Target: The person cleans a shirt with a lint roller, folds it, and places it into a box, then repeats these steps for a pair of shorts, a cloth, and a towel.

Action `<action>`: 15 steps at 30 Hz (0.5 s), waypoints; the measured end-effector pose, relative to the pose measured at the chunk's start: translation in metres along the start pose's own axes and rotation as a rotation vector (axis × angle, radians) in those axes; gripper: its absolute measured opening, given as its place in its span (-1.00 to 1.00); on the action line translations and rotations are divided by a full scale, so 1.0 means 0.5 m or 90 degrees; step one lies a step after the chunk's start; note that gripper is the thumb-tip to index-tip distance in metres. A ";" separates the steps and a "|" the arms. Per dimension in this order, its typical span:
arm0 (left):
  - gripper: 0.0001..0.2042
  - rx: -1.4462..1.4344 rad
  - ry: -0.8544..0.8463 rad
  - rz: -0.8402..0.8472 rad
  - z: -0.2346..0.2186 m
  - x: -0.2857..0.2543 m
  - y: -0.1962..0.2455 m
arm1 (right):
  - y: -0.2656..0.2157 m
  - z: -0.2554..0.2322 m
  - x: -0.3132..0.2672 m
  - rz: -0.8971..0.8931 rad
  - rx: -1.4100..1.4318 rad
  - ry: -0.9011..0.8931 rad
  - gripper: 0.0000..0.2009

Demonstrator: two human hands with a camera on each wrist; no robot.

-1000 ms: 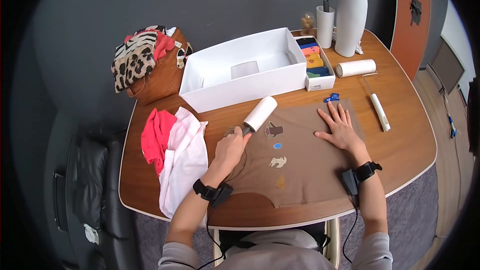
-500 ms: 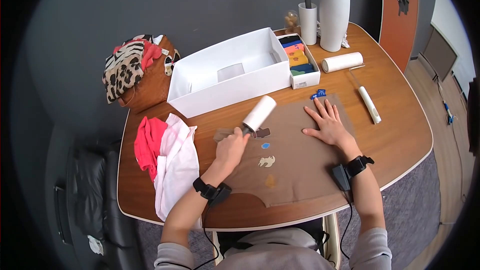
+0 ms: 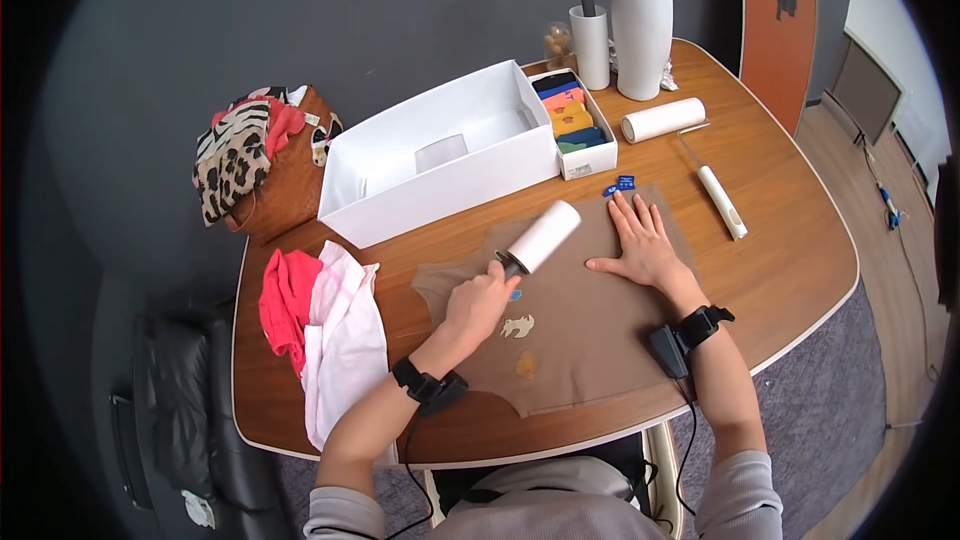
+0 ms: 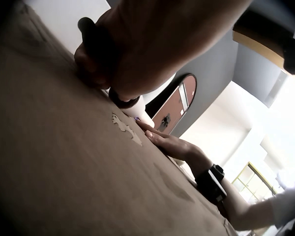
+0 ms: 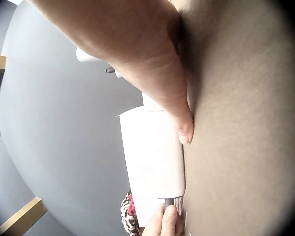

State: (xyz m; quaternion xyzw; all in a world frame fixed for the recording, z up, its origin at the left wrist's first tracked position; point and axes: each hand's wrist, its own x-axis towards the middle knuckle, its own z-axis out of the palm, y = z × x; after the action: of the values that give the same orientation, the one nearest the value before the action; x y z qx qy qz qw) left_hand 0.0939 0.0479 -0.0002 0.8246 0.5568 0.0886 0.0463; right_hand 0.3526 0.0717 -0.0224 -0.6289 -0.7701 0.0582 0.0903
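Note:
A brown garment (image 3: 590,330) lies spread on the table, with a cream animal-shaped patch (image 3: 518,327), a tan patch (image 3: 526,365) and a partly covered blue patch (image 3: 515,295). My left hand (image 3: 478,306) grips the dark handle of a lint roller (image 3: 545,237), whose white cylinder lies over the garment's upper part and hides what is under it. My right hand (image 3: 645,252) rests flat with spread fingers on the garment's right side. In the left wrist view the left hand (image 4: 132,54) curls round the handle; the right wrist view shows the right hand (image 5: 152,73) against the cloth.
A large white box (image 3: 440,190) stands behind, beside a small box (image 3: 590,162) of folded coloured cloths. Pink and white clothes (image 3: 343,340) lie at left, near a brown bag (image 3: 300,180). At right are a white roll (image 3: 664,120), a white-handled tool (image 3: 722,203) and a tall vase (image 3: 642,25).
The left hand has carried the roller rightward over the garment, covering the dark hand-shaped patch and part of the blue one. The right hand stays on the cloth; the head view has shifted.

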 end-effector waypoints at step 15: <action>-0.69 -0.021 -0.031 0.034 -0.002 0.020 0.055 | -0.007 -0.012 0.000 0.029 0.030 0.011 0.17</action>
State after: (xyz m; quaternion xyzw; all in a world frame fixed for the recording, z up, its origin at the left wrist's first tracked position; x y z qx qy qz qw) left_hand 0.1223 0.0468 0.0067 0.8402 0.5318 0.0792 0.0708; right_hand 0.3503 0.0709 -0.0160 -0.6446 -0.7529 0.0731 0.1104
